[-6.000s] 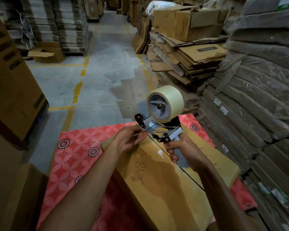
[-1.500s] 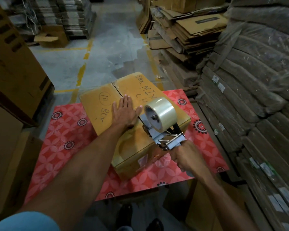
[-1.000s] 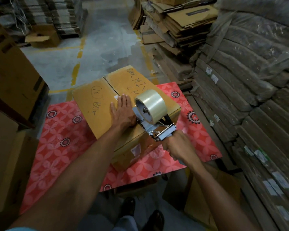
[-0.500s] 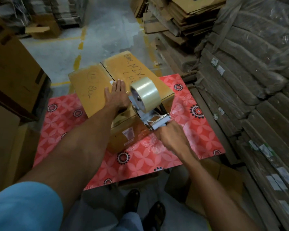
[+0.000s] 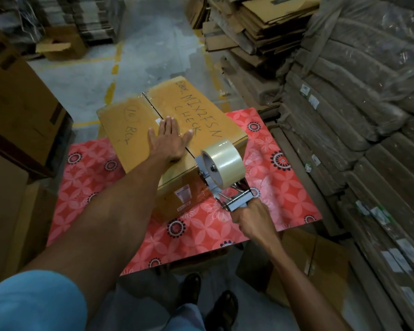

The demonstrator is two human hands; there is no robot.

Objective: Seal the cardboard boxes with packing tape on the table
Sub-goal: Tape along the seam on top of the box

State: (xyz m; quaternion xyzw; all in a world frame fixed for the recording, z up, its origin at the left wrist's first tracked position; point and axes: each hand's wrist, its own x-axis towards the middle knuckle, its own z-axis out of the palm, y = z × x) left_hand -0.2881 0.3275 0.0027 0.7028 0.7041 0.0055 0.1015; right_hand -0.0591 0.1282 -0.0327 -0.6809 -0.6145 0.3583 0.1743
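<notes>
A closed cardboard box (image 5: pixel 134 137) with black handwriting lies on the table with the red flowered cloth (image 5: pixel 280 187). My left hand (image 5: pixel 169 139) rests flat on the box top, fingers spread across the centre seam. My right hand (image 5: pixel 251 215) grips the handle of a grey tape dispenser (image 5: pixel 221 192) that carries a roll of clear tape (image 5: pixel 225 163). The dispenser's head sits at the box's near top edge, by the end of the seam. Glossy tape shows along the seam under my left hand.
Stacks of flattened cartons (image 5: pixel 256 27) and wrapped bundles (image 5: pixel 368 115) rise close on the right. Large brown boxes (image 5: pixel 17 111) stand on the left. Another carton (image 5: pixel 320 271) sits on the floor below the table's right corner. Concrete floor with yellow lines lies beyond.
The dispenser has travelled along the seam toward me, down to the box's near edge. My left hand stays flat on the top, its fingers now more spread.
</notes>
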